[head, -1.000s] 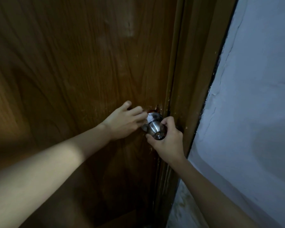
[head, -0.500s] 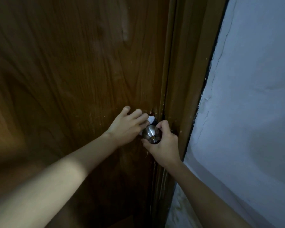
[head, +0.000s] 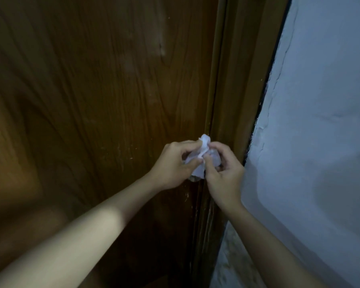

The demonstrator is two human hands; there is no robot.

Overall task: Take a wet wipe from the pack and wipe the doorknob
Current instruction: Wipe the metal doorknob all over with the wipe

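Observation:
A crumpled white wet wipe (head: 202,154) is bunched between both hands at the door's right edge. My left hand (head: 173,167) pinches its left side with thumb and fingers. My right hand (head: 222,169) grips its right side, fingers curled around it. The metal doorknob (head: 193,179) is almost wholly hidden behind the wipe and hands; only a small dark sliver shows below the wipe. The pack of wipes is not in view.
The brown wooden door (head: 102,100) fills the left and centre. Its frame (head: 237,90) runs down just right of the hands. A pale blue-white wall (head: 320,142) with cracks takes up the right side, close to my right forearm.
The bare knob was visible between my hands before; now the wipe is pulled out over it and both hands hold the wipe. My right hand let go of the knob.

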